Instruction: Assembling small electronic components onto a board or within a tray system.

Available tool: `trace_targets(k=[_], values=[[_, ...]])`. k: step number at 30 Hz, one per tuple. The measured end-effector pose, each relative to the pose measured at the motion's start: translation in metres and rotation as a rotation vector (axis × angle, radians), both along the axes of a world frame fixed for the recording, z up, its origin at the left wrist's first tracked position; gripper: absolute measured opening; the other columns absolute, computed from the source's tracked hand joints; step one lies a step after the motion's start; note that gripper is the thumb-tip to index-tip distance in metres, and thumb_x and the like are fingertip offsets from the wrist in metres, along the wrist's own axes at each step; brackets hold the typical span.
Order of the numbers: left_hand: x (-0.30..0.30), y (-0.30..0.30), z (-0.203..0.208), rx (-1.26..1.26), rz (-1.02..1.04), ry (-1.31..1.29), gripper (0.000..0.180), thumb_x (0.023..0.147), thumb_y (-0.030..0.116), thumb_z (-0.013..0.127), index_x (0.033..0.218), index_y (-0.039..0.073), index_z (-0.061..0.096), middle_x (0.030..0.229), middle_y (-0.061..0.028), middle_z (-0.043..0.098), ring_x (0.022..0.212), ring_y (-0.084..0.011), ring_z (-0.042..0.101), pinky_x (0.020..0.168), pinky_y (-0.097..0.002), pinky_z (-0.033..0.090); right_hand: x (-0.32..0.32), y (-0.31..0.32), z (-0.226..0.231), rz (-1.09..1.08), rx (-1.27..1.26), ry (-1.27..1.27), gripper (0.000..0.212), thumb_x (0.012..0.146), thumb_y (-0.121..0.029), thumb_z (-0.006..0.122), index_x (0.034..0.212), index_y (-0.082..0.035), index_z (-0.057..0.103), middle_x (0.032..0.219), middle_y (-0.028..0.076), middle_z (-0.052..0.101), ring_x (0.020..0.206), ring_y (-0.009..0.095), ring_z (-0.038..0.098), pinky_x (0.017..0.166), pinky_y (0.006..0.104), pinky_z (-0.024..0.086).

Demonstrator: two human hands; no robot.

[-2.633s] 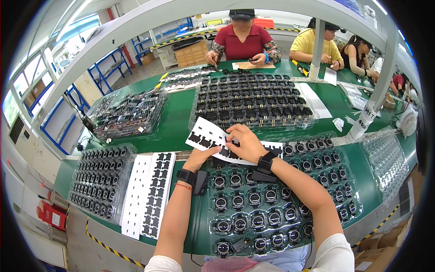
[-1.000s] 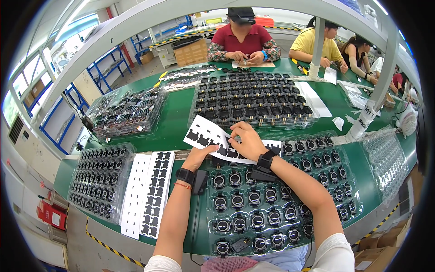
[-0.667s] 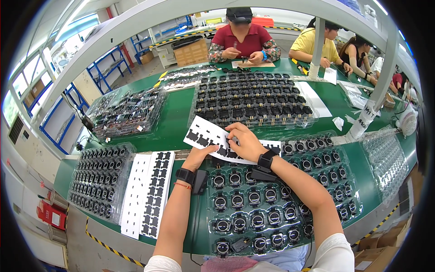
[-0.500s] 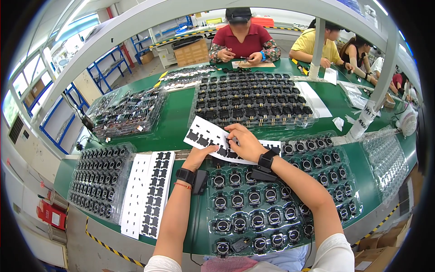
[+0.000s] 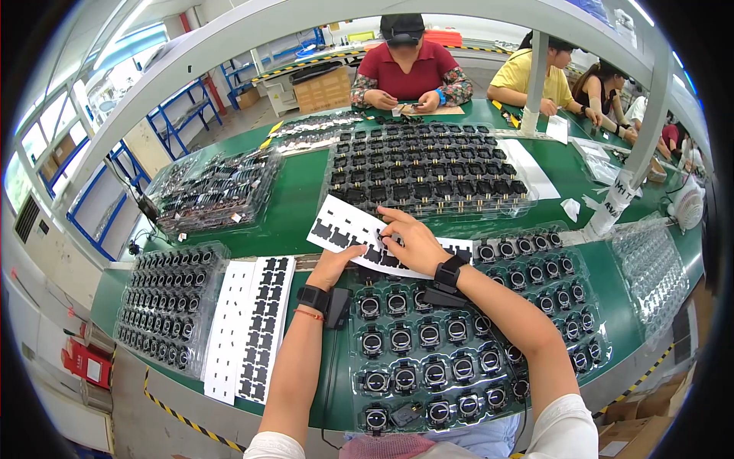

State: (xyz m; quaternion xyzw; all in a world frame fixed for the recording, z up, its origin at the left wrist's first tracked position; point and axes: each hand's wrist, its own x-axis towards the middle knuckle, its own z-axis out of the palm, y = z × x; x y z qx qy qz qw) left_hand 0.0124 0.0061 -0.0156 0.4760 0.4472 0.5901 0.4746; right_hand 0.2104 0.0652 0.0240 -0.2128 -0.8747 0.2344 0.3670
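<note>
A white sheet (image 5: 330, 211) bearing rows of black die-cut stickers is held up above the table's middle. My left hand (image 5: 336, 266) grips its lower left edge, thumb on top and fingers underneath. Over the sheet, my right hand (image 5: 414, 243) has bent fingers closed at a black sticker (image 5: 380, 236); the fingertips partly hide it. Below both hands lies a clear plastic tray (image 5: 359, 409) filled with round-faced black watch-like modules (image 5: 430, 335). Each wrist wears a black strap with a small dark box.
Left of me lie more sticker sheets (image 5: 266, 329) and another module tray (image 5: 164, 306). Farther off are a tray of black housings (image 5: 420, 164) and stacked trays of parts (image 5: 218, 191). A metal post (image 5: 638, 153) rises at right. Across the table sit co-workers (image 5: 405, 69).
The sheet and both hands have shifted very slightly left. Across the table, the person in red has brought their hands lower and closer to the work.
</note>
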Motion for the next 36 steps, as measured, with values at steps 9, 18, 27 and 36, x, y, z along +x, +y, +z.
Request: trace_targets(k=[9, 18, 27, 36], values=[[-0.001, 0.005, -0.003, -0.065, 0.04, -0.1, 0.04, 0.075, 0.0, 0.065, 0.112, 0.003, 0.051, 0.104, -0.0049, 0.058, 0.094, -0.0149, 0.056, 0.08, -0.0293, 0.046, -0.001, -0.002, 0.004, -0.066, -0.037, 0.038, 0.01, 0.079, -0.007, 0.057, 0.083, 0.002, 0.06, 0.13, 0.017, 0.045, 0.109, 0.031, 0.053, 0.088, 0.035, 0.044], [0.021, -0.005, 0.023, 0.084, 0.101, 0.006, 0.043, 0.069, 0.002, 0.073, 0.107, 0.002, 0.051, 0.097, -0.0048, 0.06, 0.086, -0.0125, 0.058, 0.075, -0.0268, 0.049, -0.005, -0.01, 0.007, 0.014, 0.061, 0.078, 0.011, 0.077, -0.006, 0.059, 0.085, 0.002, 0.062, 0.125, 0.017, 0.05, 0.097, 0.032, 0.058, 0.081, 0.0357, 0.047], [0.017, -0.001, 0.024, 0.066, 0.207, -0.052, 0.034, 0.069, 0.0, 0.072, 0.099, 0.001, 0.055, 0.092, -0.005, 0.062, 0.082, -0.0133, 0.06, 0.073, -0.027, 0.048, -0.004, -0.003, 0.008, -0.023, -0.059, 0.141, 0.009, 0.079, -0.002, 0.055, 0.088, 0.001, 0.056, 0.114, 0.013, 0.056, 0.086, 0.026, 0.06, 0.071, 0.031, 0.049], [0.013, 0.006, 0.012, 0.09, 0.251, -0.084, 0.036, 0.078, 0.005, 0.066, 0.11, 0.0, 0.051, 0.103, -0.0065, 0.059, 0.093, -0.0147, 0.057, 0.08, -0.0293, 0.046, -0.002, -0.001, 0.01, -0.261, 0.067, 0.345, 0.033, 0.086, 0.008, 0.035, 0.117, -0.002, 0.039, 0.123, 0.015, 0.046, 0.102, 0.026, 0.056, 0.074, 0.0302, 0.048]])
